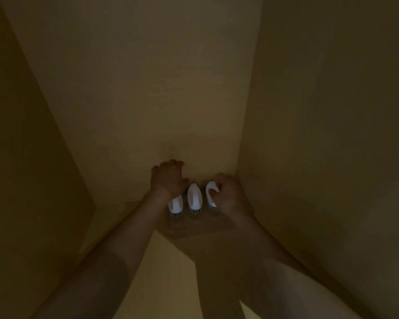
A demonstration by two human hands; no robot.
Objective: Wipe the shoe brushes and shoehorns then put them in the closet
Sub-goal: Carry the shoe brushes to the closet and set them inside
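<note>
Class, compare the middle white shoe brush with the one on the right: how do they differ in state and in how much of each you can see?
The middle brush stands free, touched by neither hand; the right brush is gripped by the right hand. The middle brush shows its whole looped handle; the right brush's handle is partly covered by fingers. Both are white, bristles down, side by side in the dim closet.

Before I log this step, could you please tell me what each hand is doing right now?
Left hand: fingers curled above the left brush; a grip cannot be told.
Right hand: fingers grip the right brush.
</note>
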